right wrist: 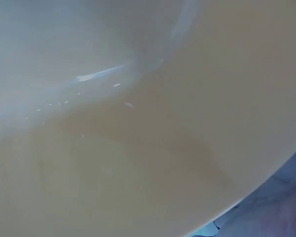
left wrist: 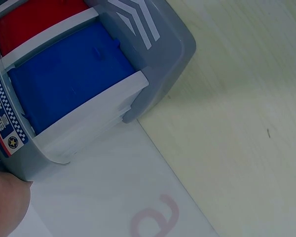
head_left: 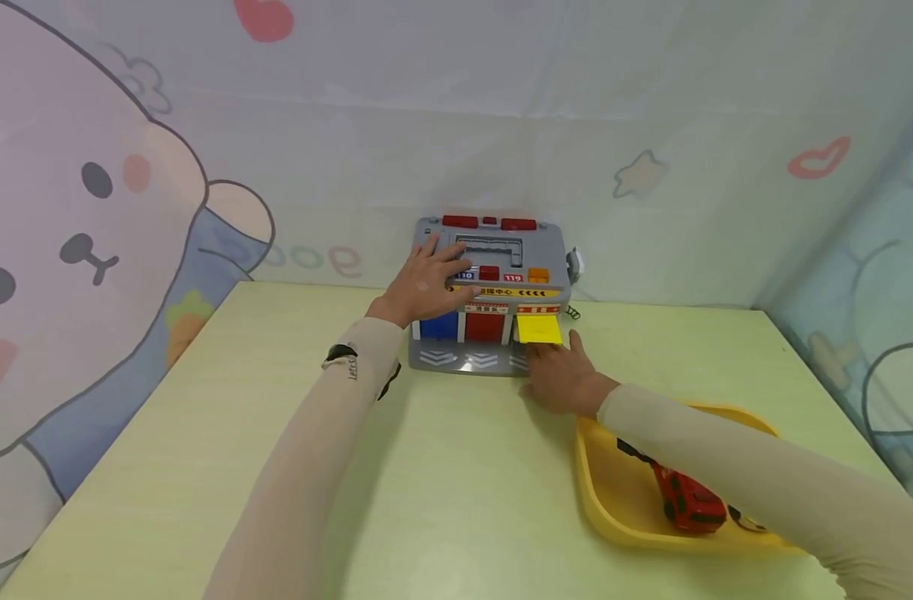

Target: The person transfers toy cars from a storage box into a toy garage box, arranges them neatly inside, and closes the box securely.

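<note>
- I'm keeping the left hand (head_left: pixel 426 283) wide, its spread fingers resting across the top of the grey toy station (head_left: pixel 501 292).
- I'm reaching the right hand (head_left: pixel 564 375) to the station's right-hand bay; its fingertips are hiding beneath the raised yellow flap (head_left: pixel 539 329), so I'm not able to tell whether they are gripping anything. One digit is pointing up beside the flap.
- The station is standing at the back of the pale table (head_left: pixel 441 467), near the patterned cloth (head_left: pixel 456 125), its bays facing me.
- Its blue door (head_left: pixel 439 327) and red door (head_left: pixel 484 327) are hanging down over their bays; the left wrist view is showing both up close, with a bit of the left hand at the edge.
- Nearer me, a yellow tray (head_left: pixel 587 492) is sitting under the right sleeve (head_left: pixel 711 450) and holding a red toy car (head_left: pixel 689 500); something beside the car is lying partly hidden.
- In the right wrist view I'm getting mostly a blurred, curved yellowish surface (right wrist: pixel 227 113).
</note>
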`<move>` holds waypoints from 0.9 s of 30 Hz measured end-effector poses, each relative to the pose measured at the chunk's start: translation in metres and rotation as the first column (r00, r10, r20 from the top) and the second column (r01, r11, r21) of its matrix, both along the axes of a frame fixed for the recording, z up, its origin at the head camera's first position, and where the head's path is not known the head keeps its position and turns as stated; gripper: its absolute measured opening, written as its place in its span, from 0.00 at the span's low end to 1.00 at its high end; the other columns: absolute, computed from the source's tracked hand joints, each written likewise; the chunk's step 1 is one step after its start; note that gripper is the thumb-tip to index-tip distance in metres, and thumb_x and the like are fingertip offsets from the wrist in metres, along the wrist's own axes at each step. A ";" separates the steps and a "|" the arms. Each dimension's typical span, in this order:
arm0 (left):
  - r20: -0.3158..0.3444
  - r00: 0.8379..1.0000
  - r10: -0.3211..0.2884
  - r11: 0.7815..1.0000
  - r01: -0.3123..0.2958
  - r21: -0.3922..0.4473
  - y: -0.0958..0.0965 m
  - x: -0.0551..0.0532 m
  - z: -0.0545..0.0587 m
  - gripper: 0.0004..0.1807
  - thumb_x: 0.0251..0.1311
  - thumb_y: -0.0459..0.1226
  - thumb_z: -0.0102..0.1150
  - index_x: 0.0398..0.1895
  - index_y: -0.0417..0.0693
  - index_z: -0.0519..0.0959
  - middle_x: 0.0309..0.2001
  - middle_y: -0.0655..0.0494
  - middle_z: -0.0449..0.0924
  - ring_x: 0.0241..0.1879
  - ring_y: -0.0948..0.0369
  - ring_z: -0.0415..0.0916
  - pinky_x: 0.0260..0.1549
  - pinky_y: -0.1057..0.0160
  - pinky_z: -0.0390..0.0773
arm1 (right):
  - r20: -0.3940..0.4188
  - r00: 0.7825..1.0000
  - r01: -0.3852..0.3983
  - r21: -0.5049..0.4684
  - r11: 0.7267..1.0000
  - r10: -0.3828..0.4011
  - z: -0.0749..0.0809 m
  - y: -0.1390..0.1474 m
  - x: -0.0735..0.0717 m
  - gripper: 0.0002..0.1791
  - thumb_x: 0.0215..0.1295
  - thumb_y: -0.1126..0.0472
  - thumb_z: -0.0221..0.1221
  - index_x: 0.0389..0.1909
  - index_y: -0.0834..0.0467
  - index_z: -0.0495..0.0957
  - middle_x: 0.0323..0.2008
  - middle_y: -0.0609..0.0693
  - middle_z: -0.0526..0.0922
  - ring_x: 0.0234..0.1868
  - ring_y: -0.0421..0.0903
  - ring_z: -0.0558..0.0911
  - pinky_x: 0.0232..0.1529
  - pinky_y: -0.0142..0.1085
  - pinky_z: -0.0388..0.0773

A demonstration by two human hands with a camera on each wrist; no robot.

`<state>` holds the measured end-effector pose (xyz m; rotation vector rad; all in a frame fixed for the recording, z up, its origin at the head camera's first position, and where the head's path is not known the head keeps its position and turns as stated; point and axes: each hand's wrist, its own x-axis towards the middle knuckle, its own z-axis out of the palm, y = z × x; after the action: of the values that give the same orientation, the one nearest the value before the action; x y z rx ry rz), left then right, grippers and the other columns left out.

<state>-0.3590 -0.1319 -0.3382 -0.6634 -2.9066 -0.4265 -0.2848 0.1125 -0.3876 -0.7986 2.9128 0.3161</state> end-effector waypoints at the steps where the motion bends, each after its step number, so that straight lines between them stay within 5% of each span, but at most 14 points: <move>1: -0.001 1.000 0.000 1.000 0.000 -0.001 0.000 0.000 0.000 0.35 0.69 0.59 0.47 0.74 0.54 0.67 0.80 0.53 0.53 0.81 0.45 0.33 0.77 0.42 0.35 | 0.014 1.000 0.007 -0.010 1.000 -0.007 0.000 0.001 -0.001 0.44 0.69 0.43 0.59 0.74 0.68 0.57 0.75 0.63 0.62 0.72 0.63 0.67 0.73 0.68 0.50; 9: -0.012 1.000 0.003 1.000 -0.003 -0.003 0.002 0.001 0.001 0.35 0.69 0.59 0.48 0.73 0.53 0.68 0.79 0.53 0.54 0.81 0.45 0.35 0.78 0.42 0.36 | 0.028 1.000 -0.009 -0.063 0.998 0.011 0.002 0.002 0.005 0.42 0.69 0.45 0.59 0.73 0.67 0.59 0.75 0.61 0.61 0.74 0.63 0.63 0.73 0.69 0.47; 13: -0.014 1.000 0.008 1.000 -0.008 -0.003 0.001 0.002 0.000 0.35 0.69 0.59 0.48 0.73 0.53 0.68 0.79 0.53 0.54 0.81 0.44 0.35 0.77 0.42 0.36 | 0.049 0.996 -0.069 -0.081 0.994 0.073 0.007 -0.001 0.018 0.41 0.68 0.44 0.59 0.72 0.66 0.63 0.75 0.62 0.61 0.75 0.62 0.62 0.73 0.68 0.50; 19: -0.020 1.000 0.018 1.000 -0.018 -0.006 0.000 0.001 -0.001 0.35 0.69 0.59 0.49 0.73 0.53 0.69 0.79 0.53 0.55 0.81 0.44 0.36 0.77 0.42 0.37 | 0.107 0.982 -0.139 -0.138 0.981 0.154 0.019 -0.007 0.044 0.45 0.69 0.42 0.58 0.77 0.64 0.55 0.80 0.59 0.50 0.80 0.59 0.52 0.75 0.64 0.49; 27: -0.027 0.999 0.024 1.000 -0.024 -0.011 0.003 0.001 0.000 0.35 0.68 0.60 0.48 0.73 0.54 0.70 0.79 0.54 0.55 0.81 0.45 0.37 0.77 0.42 0.38 | 0.070 0.971 -0.216 -0.165 0.962 0.230 0.043 -0.006 0.060 0.46 0.71 0.40 0.55 0.79 0.62 0.51 0.80 0.58 0.48 0.81 0.58 0.49 0.76 0.60 0.51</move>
<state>-0.3582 -0.1290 -0.3385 -0.6297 -2.8903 -0.3960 -0.2248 0.1065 -0.3449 -1.1390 2.7935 0.0662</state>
